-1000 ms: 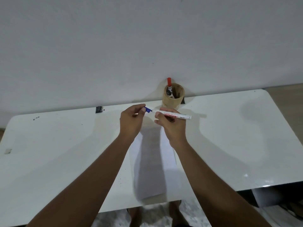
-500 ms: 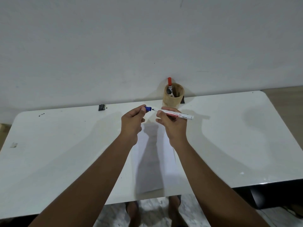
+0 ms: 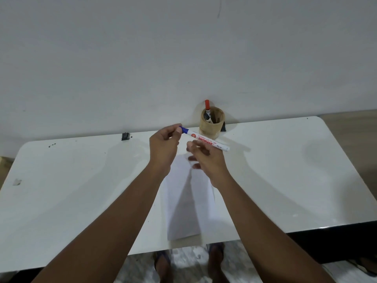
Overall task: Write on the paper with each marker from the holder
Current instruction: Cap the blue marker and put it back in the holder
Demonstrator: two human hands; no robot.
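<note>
ITEM: blue marker [image 3: 206,139], white barrel, blue cap [image 3: 184,130]. Loc: in air above far end of paper [image 3: 187,201], between both hands, barrel slanting down to the right.

L hand [image 3: 164,149]: fingers [image 3: 177,130] pinched on the cap end; grasping the cap.
R hand [image 3: 206,160]: fingers [image 3: 192,145] curled loosely under mid-barrel; blurred, so cannot tell if they grip or just touch it.

STEP (judged): cap coming off or going back on; cap looks seated on barrel. Paper shows no clear marks, glare too strong to be sure.

HOW TO DO WELL: R fingers shd firm up mid-barrel before any pull. Pull cap straight along barrel axis, no twist sideways, tip kept clear of skin. Park cap in L fingers or on bare worktop left of them, not on paper. Re-grip near tip for writing.

EDGES / ROOM:
- holder [image 3: 212,122]: just beyond R fingers, at the wall; red-capped marker [image 3: 207,105] stands up out of it, a dark one beside. Barrel's far end passes near holder rim; swing risk.
- worktop [image 3: 81,180]: wide bare room left of L fingers and right of R fingers.
- paper: below fingers, runs toward near edge; its near end sits close to worktop edge, cd slide off under a wrist.
- small black object [image 3: 125,136]: well left of L fingers, at back edge.
</note>
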